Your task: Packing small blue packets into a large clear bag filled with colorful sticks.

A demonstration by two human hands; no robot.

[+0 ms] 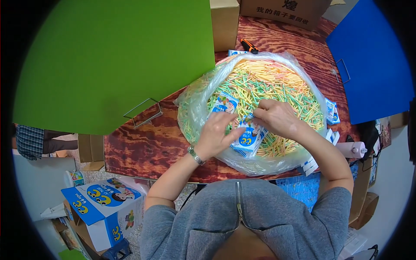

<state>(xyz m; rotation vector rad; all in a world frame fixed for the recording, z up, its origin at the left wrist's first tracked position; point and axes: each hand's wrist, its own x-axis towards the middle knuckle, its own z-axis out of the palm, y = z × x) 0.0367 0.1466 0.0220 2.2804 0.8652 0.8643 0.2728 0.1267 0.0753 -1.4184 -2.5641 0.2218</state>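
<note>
A large clear plastic bag, its mouth rolled open, is full of thin pastel sticks in yellow, green and pink. Small blue-and-white printed packets lie on the sticks: one packet just beyond my left hand, and another packet between my hands. My left hand, with a metal-banded watch at the wrist, has its thumb and fingers apart, the thumb by the nearer packet's edge. The fingers of my right hand are pinched together at that packet's upper end.
A green panel stands at the left and a blue panel at the right, both with wire supports. An orange-black utility knife lies beyond the bag. More packets and a pink bottle are at right. A printed carton sits lower left.
</note>
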